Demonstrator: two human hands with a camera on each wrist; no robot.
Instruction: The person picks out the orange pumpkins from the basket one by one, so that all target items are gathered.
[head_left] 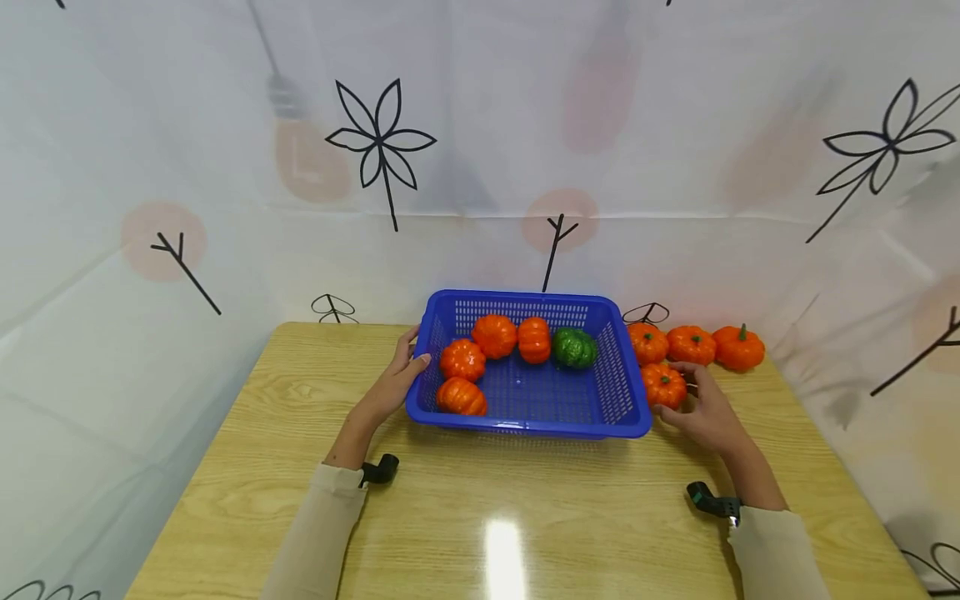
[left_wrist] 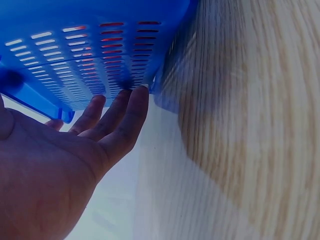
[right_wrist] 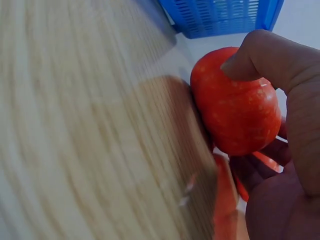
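A blue plastic basket (head_left: 517,429) with slotted walls holds several small orange pumpkins (head_left: 495,337) along its left and back sides and a green one (head_left: 574,347) at the back right. My left hand (head_left: 390,390) holds the basket's left side, thumb at the rim; in the left wrist view its fingers (left_wrist: 131,112) reach up against the slotted outer wall. Just outside the basket's right wall, my right hand (head_left: 703,410) grips an orange pumpkin (head_left: 663,387) with a green stem. In the right wrist view the thumb presses on this pumpkin (right_wrist: 237,107), and the other fingers are partly hidden behind it.
Three more orange pumpkins (head_left: 692,344) stand in a row behind the right hand, at the back of the wooden table (head_left: 435,517). A white cloth (head_left: 480,167) printed with plants hangs close behind the table. Each wrist wears a small black camera (head_left: 381,469).
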